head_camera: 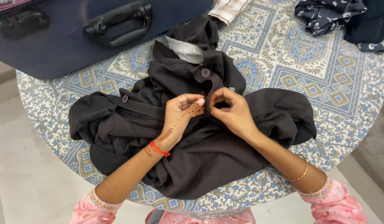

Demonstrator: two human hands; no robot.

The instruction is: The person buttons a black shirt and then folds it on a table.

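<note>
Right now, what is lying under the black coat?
Under the black coat lies the round table's blue patterned cloth, visible all around it. Whatever is directly beneath the coat is covered. Left hand and right hand pinch its front.

Matt black woven cloth coat (192, 141) with glossy plastic buttons (205, 73); printed cotton-like tablecloth (308, 62), matt; suitcase (55, 45) at upper left, smooth fabric shell, semi-gloss plastic handle (119, 23).
</note>
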